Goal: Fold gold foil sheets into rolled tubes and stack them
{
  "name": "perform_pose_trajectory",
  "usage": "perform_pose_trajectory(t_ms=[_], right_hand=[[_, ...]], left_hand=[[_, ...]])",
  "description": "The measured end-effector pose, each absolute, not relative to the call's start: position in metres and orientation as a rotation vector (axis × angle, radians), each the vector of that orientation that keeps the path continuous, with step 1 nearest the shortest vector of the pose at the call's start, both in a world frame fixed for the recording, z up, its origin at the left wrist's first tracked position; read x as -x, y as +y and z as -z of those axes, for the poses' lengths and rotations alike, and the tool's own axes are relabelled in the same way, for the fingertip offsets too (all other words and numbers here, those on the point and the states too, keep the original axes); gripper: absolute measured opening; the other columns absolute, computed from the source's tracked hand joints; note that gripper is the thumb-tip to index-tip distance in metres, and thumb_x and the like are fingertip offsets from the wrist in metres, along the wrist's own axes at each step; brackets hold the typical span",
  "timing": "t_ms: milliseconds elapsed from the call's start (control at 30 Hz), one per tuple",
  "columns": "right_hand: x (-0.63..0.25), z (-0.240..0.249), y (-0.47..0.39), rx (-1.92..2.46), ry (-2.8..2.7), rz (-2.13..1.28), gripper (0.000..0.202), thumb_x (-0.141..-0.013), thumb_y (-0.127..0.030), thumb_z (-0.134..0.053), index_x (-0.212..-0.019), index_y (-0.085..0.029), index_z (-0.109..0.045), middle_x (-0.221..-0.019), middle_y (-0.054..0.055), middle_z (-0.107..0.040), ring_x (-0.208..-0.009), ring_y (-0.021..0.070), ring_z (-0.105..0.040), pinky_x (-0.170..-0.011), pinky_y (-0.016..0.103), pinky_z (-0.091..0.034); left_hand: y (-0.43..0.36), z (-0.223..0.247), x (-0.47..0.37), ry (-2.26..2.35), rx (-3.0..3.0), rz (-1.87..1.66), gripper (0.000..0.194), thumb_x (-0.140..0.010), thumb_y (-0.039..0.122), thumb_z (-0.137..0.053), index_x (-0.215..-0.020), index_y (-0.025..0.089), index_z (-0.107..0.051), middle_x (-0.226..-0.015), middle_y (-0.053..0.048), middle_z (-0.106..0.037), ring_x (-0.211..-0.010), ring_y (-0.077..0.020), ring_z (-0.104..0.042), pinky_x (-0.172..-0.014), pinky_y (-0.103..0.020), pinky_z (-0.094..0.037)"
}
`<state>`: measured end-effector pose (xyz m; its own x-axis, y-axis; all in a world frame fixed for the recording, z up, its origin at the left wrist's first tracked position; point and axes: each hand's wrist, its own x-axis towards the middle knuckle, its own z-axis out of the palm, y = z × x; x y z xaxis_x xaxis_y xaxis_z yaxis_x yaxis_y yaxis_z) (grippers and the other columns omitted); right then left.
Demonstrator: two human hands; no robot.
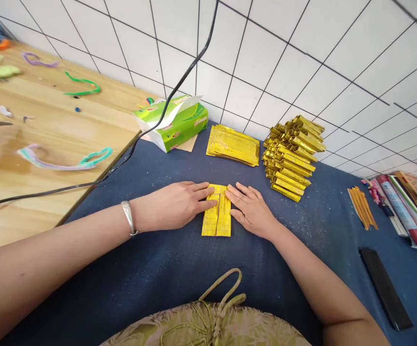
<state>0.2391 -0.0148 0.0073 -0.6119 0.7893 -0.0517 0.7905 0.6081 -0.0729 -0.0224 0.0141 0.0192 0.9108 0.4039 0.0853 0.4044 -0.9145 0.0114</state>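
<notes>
A folded sheet of gold paper (223, 218) lies flat on the dark blue tabletop in front of me, its two side flaps meeting along a seam down the middle. My left hand (174, 204), with a silver bracelet at the wrist, rests its outstretched fingertips on the sheet's left side. From the other side my right hand (250, 207) lays its fingers along the upper right edge. Both hands are flat, with the fingers extended. Beyond them is a stack of flat gold paper sheets (233, 144), and to its right a pile of folded gold paper strips (293, 161).
A green tissue box (179, 125) stands by the tiled wall, with a black cable (179, 81) hanging in front. Left is a wooden table (50, 120) with pipe cleaners. At right lie thin brown strips (362, 207), a black case (385, 288) and upright books (410, 211).
</notes>
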Motion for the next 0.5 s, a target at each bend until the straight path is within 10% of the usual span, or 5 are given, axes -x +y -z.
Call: perform_pose_trajectory(t_ms=[500], right_hand=[[-0.2388, -0.0099, -0.0166, -1.351, 2.812, 0.099, 0.049, -0.094, -0.032, -0.029, -0.142, -0.025, -0.025, -0.148, 0.000, -0.028, -0.137, 0.0217, -0.019, -0.109, 0.048, -0.020]], left_hand=[[0.0138, -0.0193, 0.0194, -0.636, 2.988, 0.205, 0.029, -0.090, 0.019, -0.042, -0.115, 0.023, -0.056, -0.124, -0.007, -0.057, -0.120, -0.0207, -0.048, -0.092, -0.032, -0.043]])
